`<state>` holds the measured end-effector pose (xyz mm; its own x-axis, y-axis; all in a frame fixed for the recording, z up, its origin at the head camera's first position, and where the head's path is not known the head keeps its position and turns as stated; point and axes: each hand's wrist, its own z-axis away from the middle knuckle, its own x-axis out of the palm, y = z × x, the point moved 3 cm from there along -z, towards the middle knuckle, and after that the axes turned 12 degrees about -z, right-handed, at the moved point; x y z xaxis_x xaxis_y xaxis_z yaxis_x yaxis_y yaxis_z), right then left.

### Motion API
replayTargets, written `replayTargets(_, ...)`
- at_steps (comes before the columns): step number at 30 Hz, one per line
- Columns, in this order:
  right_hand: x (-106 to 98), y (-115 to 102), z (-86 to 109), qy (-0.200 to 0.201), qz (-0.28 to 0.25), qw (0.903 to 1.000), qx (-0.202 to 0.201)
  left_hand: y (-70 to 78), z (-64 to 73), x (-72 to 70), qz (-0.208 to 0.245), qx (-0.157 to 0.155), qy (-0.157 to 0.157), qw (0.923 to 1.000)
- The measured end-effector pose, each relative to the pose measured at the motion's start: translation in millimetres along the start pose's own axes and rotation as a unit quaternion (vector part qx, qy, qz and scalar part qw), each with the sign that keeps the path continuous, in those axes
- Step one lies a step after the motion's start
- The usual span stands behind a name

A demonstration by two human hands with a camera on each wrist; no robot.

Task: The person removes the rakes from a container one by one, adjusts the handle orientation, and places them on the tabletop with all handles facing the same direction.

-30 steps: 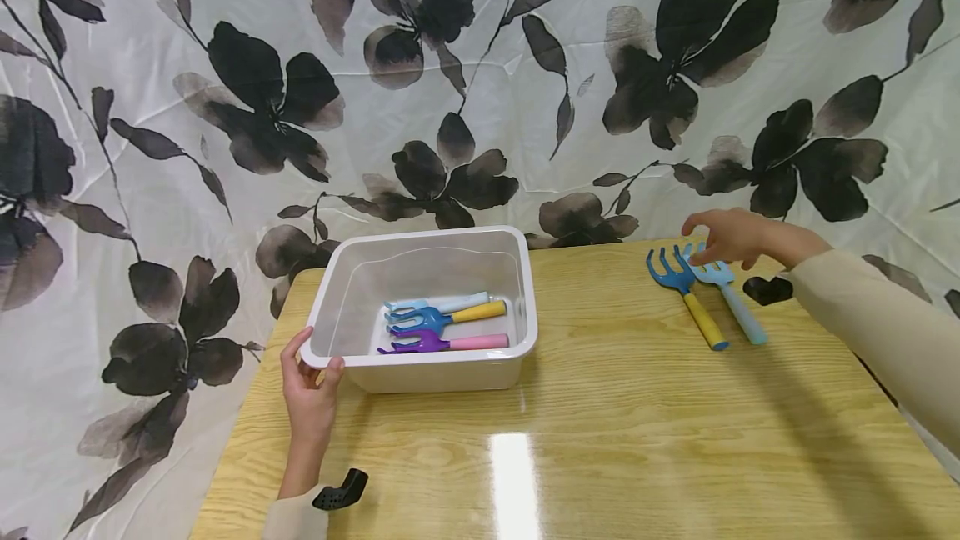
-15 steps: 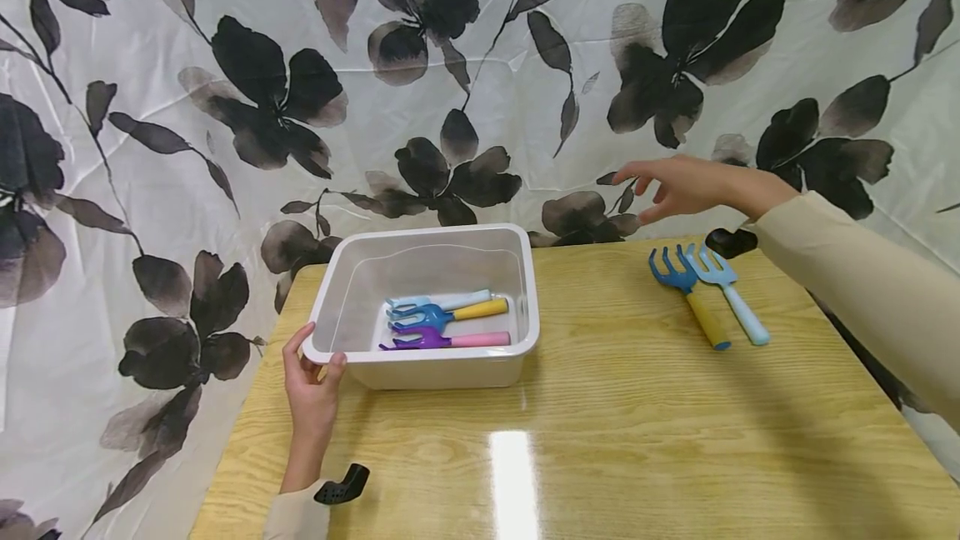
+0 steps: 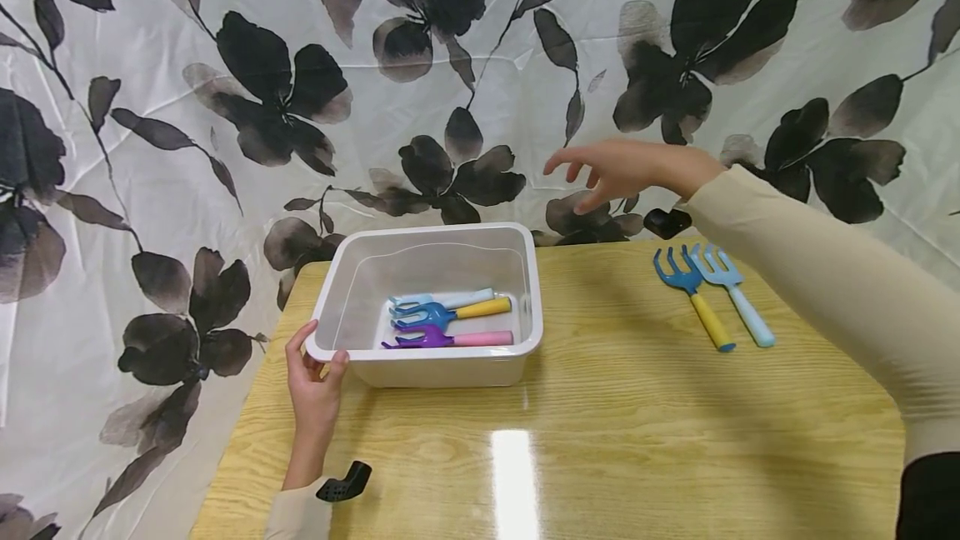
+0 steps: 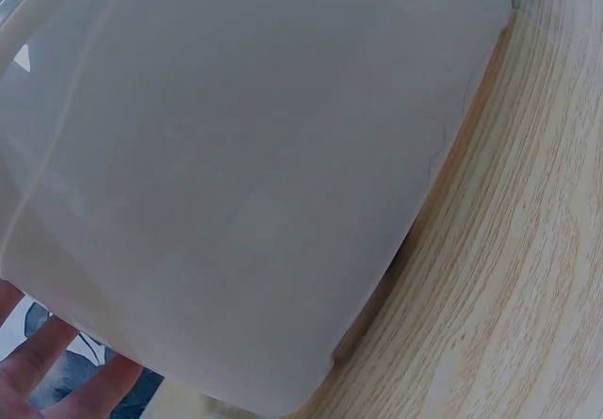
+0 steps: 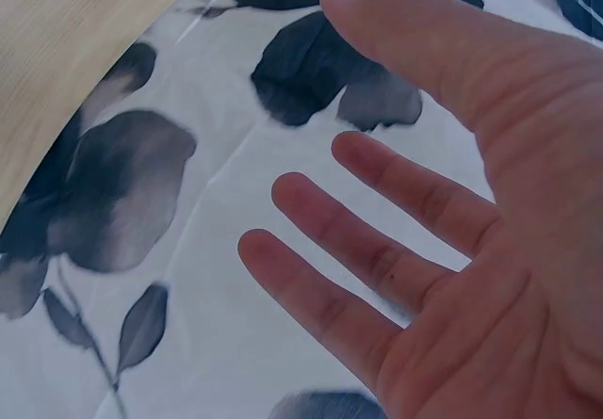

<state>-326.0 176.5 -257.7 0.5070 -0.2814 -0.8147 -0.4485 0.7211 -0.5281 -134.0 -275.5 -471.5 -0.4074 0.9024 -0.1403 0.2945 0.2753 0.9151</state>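
A white plastic tub (image 3: 442, 369) stands on the table, its front left corner held by my left hand (image 3: 315, 390) between thumb and fingers. Inside lie three small garden hand forks: a light blue one (image 3: 472, 298), a blue one with a yellow handle (image 3: 480, 307) and a purple one with a pink handle (image 3: 480, 338). My right hand (image 3: 630, 169) hangs over the table's back edge, right of the tub, with nothing in it. In the right wrist view its fingers (image 5: 320, 292) are extended and spread.
On the right of the table (image 3: 637, 440) lie a blue hand fork with a yellow handle (image 3: 708, 315) and a light blue hand fork (image 3: 746, 307), side by side. A white curtain (image 3: 525, 98) with dark flowers hangs behind and left of the table.
My right hand has moved left from above the two forks on the table toward the tub, holding nothing. My left hand keeps its grip on the tub's corner.
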Motion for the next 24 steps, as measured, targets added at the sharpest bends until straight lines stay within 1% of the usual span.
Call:
replayTargets(4,5.0,-13.4,-16.2,-0.010,0.000,0.9999,-0.014,-1.6,-0.9,0.3,0.002,-0.011,0.001,0.9999)
replayTargets(10,17.1,-37.0,-38.2,-0.023,-0.002,0.9991,-0.036,-2.2,-2.4,0.4,0.001,-0.009,-0.003,1.0000)
replayTargets(14,28.1,-55.0,-53.8,-0.040,-0.010,0.9980,-0.049,-0.7,-3.2,0.6,0.003,-0.008,-0.005,1.0000)
replayTargets(19,48.0,-75.9,-76.3,-0.074,-0.011,0.9949,-0.068,0.2,-4.1,0.5,0.004,-0.007,-0.006,0.9999)
replayTargets(22,64.1,-85.7,-92.8,-0.102,0.000,0.9908,-0.088,-0.5,-3.4,0.1,0.006,-0.010,-0.005,0.9999)
replayTargets(24,75.8,-92.1,-102.9,-0.120,0.002,0.9884,-0.093,-1.5,-2.4,-0.6,0.006,-0.013,-0.003,0.9999)
